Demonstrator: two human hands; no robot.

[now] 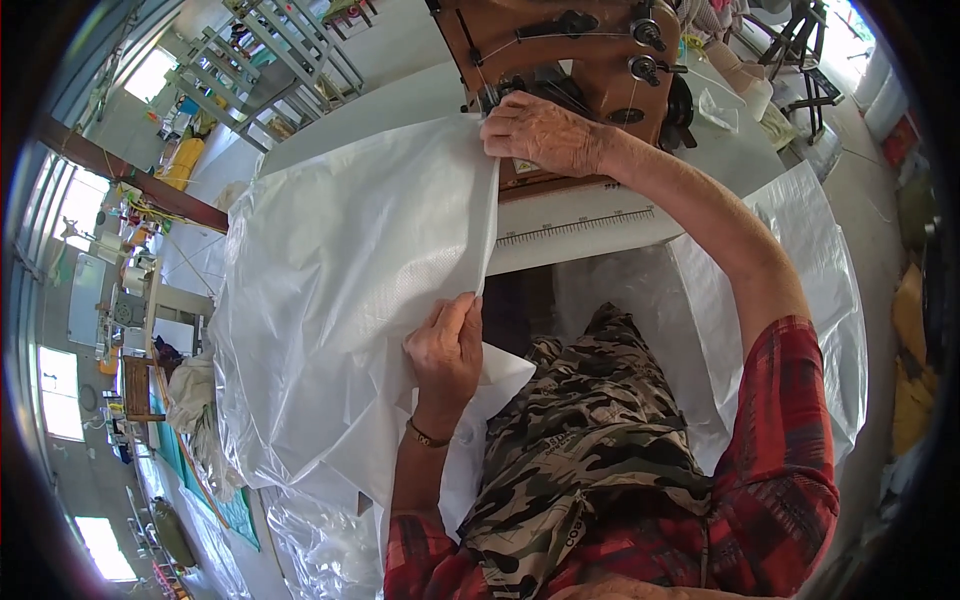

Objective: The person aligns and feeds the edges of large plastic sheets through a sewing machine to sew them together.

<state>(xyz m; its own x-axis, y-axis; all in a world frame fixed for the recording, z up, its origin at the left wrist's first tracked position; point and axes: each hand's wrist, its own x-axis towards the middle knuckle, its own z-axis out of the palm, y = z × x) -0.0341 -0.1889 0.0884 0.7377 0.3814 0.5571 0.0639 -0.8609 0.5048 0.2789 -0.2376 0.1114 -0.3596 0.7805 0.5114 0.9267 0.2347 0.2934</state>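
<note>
A large white woven plastic sheet spreads over the table and hangs down its left side. My left hand pinches the sheet's right edge, nearer to me. Farther away, my right hand has its fingers curled over the sheet's far corner, close to the needle area of a brown sewing machine. The needle and presser foot are mostly hidden behind that hand. Thread runs along the machine's head past its dark tension knobs.
A printed ruler strip runs along the white table's near edge. More clear and white plastic sheeting drapes at the right. Camouflage cloth covers my lap. Grey metal frames stand at the far left, and a brown beam crosses there.
</note>
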